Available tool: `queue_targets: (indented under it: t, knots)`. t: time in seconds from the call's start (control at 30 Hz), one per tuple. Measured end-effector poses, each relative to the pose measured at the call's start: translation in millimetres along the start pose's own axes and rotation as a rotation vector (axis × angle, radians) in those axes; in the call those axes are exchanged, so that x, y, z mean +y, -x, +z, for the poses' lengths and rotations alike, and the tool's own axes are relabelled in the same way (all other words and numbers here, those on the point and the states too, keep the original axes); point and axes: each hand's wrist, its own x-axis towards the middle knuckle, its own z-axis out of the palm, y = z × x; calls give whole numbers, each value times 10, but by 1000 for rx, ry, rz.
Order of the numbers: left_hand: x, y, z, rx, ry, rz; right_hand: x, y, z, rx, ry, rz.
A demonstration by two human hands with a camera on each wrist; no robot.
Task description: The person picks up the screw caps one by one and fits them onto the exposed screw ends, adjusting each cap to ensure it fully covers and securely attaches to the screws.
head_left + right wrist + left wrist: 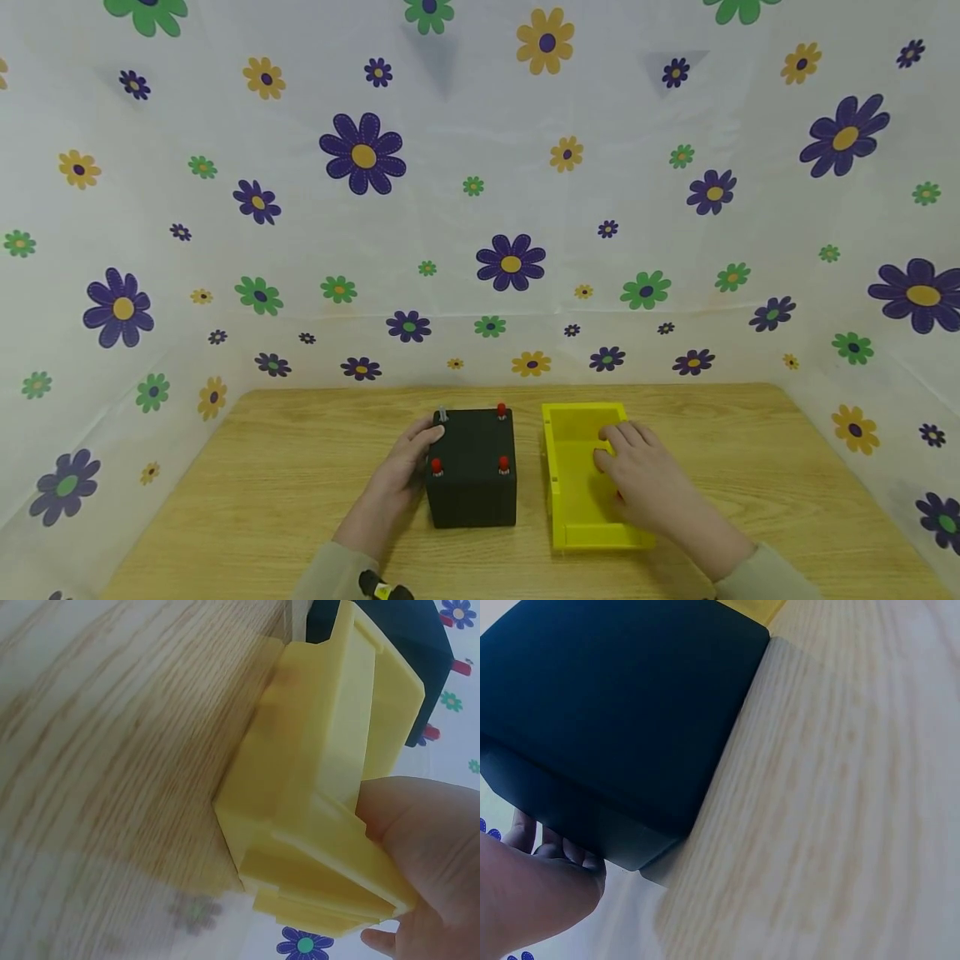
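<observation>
A black box (472, 446) stands on the table, with red caps (504, 463) on three of its top corners. At the far left corner a bare metal post (442, 413) sticks up. My left hand (401, 471) holds the box's left side, its thumb on the top edge beside that post. To the right lies a yellow bin (566, 536). Over its right wall reaches my right hand (645, 475), fingers bent above the inside. A small red piece (619, 497) shows under this hand. Whether the fingertips pinch anything is hidden.
The wooden table (315, 467) carries the box and bin side by side, a narrow gap between them. A white cloth (450, 208) with printed flowers surrounds the table at the back and both sides. A black strap (385, 587) lies at the left sleeve.
</observation>
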Motion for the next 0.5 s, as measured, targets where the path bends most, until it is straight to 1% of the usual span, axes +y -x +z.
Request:
queue_targets:
  t: [0.13,0.3,0.5]
  knots:
    - [0,4,-5,-11,1,6,-18,-6,20,-14,18,14]
    - [-8,4,-5,-8,8,7,-45,-4,26,-34,50,32]
    - [-22,0,-11,-6,-8,5,-68,-6,25,-46,69,47]
